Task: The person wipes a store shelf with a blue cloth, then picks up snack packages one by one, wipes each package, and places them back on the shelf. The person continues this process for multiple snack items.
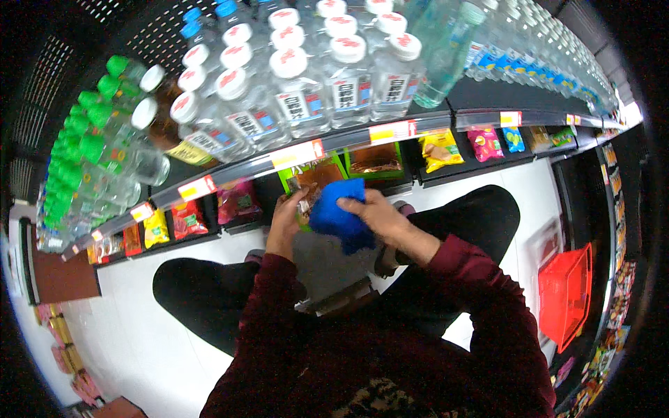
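My right hand [391,218] grips a blue cloth [338,209], which is bunched and slightly blurred. Beside it, my left hand [285,219] holds a green-edged snack packet [320,175] by its near left side. The cloth lies over the packet's lower right part and hides it. Both hands are in front of the low shelf, under its price-tag rail [292,154]. A second green-edged packet [373,161] lies on the low shelf just to the right.
Clear bottles with white caps [292,89] stand above the rail, green-capped bottles [94,149] to the left. Bagged snacks [440,150] line the low shelf. My bent knees [204,290] flank my arms. A red basket [562,298] is at the right.
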A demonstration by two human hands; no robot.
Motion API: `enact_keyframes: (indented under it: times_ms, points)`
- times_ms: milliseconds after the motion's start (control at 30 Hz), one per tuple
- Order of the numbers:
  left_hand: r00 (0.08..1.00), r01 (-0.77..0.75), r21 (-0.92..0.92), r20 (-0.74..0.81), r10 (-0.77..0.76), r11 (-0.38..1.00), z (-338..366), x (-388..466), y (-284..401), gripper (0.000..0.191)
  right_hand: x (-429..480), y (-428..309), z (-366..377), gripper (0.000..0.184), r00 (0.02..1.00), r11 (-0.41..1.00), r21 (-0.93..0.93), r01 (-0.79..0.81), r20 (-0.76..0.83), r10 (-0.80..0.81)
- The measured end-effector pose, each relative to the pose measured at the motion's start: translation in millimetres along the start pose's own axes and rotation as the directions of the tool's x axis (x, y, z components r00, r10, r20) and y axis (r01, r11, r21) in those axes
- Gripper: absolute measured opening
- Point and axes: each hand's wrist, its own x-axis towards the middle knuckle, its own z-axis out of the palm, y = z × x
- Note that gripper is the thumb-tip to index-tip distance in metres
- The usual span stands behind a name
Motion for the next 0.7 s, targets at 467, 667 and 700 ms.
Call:
enact_keyframes:
  times_ms: [467, 667, 700]
  points:
    - [0.979, -0.128, -0.135, 0.141, 0.147, 0.983, -25, -69, -21, 0.029, -37, 39, 63, 0.049, 0.764, 0.402, -0.770, 0.496, 0.166, -0.624]
    - [0.963, -0.025, -0.027, 0.269, 0.031, 0.999, -25, -89, -26, 0.037, 17, 56, 58, 0.050, 0.807, 0.475, -0.767, 0.432, 0.093, -0.584]
    - [0.955, 0.001, -0.030, 0.296, 0.008, 1.000, -19, -93, -26, 0.037, 30, 57, 48, 0.044, 0.816, 0.436, -0.817, 0.377, 0.069, -0.574]
